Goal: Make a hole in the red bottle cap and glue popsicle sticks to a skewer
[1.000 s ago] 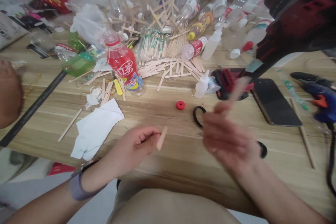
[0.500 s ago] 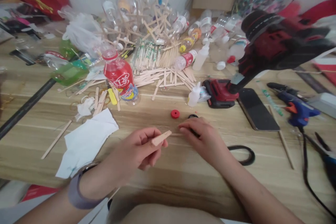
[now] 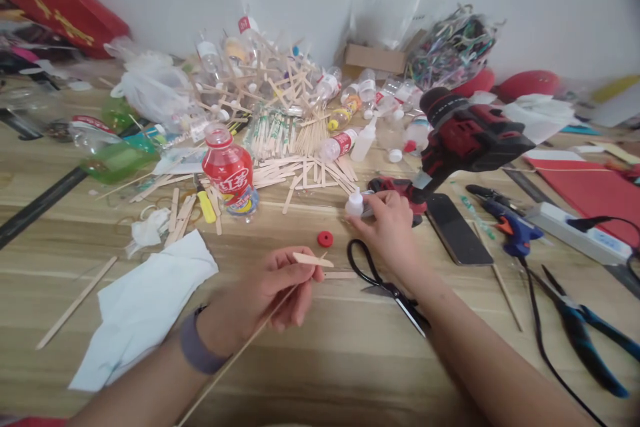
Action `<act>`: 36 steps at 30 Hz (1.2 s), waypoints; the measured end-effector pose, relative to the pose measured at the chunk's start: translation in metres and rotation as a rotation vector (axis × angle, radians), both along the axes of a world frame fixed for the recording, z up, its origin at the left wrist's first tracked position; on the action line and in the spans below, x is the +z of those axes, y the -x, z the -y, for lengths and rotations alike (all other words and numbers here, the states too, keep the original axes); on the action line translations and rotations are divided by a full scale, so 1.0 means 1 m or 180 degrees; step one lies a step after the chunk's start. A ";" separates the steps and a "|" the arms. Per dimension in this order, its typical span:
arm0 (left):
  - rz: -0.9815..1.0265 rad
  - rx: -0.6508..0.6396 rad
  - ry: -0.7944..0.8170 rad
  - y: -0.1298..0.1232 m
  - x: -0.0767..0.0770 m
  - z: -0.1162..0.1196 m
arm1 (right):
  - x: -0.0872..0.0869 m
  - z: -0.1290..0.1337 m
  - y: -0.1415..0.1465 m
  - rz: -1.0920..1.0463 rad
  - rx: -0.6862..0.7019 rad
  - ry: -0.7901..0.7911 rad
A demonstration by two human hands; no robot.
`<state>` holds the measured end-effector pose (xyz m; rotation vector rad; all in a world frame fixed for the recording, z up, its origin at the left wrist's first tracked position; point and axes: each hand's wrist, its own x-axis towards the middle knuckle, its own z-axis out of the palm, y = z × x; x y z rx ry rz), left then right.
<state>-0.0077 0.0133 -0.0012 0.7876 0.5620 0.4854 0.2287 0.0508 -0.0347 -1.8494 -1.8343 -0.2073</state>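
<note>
My left hand (image 3: 287, 283) pinches a short cut piece of popsicle stick (image 3: 313, 259) together with a long thin wooden skewer (image 3: 240, 351), which runs back under the wrist. My right hand (image 3: 390, 227) has its thumb and fingers around a small white dropper bottle (image 3: 355, 202) standing beside the drill's base. Below that hand lie black-handled scissors (image 3: 395, 292), blades pointing toward me. Another popsicle stick (image 3: 340, 275) rests flat between the left hand and the scissors. Just beyond the left fingertips sits a red bottle cap (image 3: 325, 239) with a hole in it.
A red-labelled drink bottle (image 3: 229, 177) stands at centre left, near white paper (image 3: 145, 300). A cordless drill (image 3: 465, 140), phone (image 3: 459, 229), glue gun (image 3: 517, 230) and pliers (image 3: 580, 330) occupy the right. Behind are piled popsicle sticks (image 3: 285, 173) and plastic bottles.
My right hand has moved from over the scissors, away from me, to the dropper bottle. The left hand has turned the stick piece flatter. The view has shifted right.
</note>
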 end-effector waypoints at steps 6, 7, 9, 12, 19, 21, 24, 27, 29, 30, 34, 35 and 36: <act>0.0025 0.0294 0.0206 0.000 -0.011 0.003 | 0.020 0.021 0.004 -0.1578 0.0788 -0.0059; 0.0029 0.0307 0.0223 -0.001 -0.011 0.004 | 0.023 0.027 0.003 -0.2017 0.1069 0.0143; 0.0053 0.0296 0.0241 -0.003 -0.010 0.005 | 0.026 0.038 0.002 -0.2602 0.1362 0.0362; 0.0009 0.0294 0.0323 -0.004 -0.009 0.008 | 0.023 0.046 0.000 -0.3816 0.1699 0.0651; -0.0094 0.0082 0.0392 -0.006 -0.011 0.012 | 0.019 0.042 0.000 -0.4954 0.1477 0.0865; -0.0146 0.0099 0.0437 -0.006 -0.010 0.013 | 0.019 0.041 0.001 -0.5197 0.1247 0.0851; -0.0175 0.0122 0.0475 -0.006 -0.009 0.013 | 0.019 0.041 0.003 -0.5333 0.1063 0.0904; -0.0166 0.0083 0.0533 -0.007 -0.007 0.013 | 0.020 0.043 0.004 -0.5174 0.1144 0.0931; -0.0179 0.0059 0.0581 -0.007 -0.006 0.013 | 0.022 0.044 0.003 -0.5100 0.1137 0.0883; -0.0191 0.0050 0.0597 -0.007 -0.006 0.013 | 0.022 0.045 0.003 -0.5105 0.1090 0.0849; -0.0184 -0.0007 0.0677 -0.008 -0.007 0.014 | 0.025 0.046 0.002 -0.5184 0.0877 0.0812; -0.0165 -0.0019 0.0686 -0.008 -0.008 0.014 | 0.025 0.046 0.002 -0.5174 0.0858 0.0845; -0.0148 -0.0019 0.0687 -0.008 -0.008 0.015 | 0.025 0.046 0.002 -0.5155 0.0850 0.0890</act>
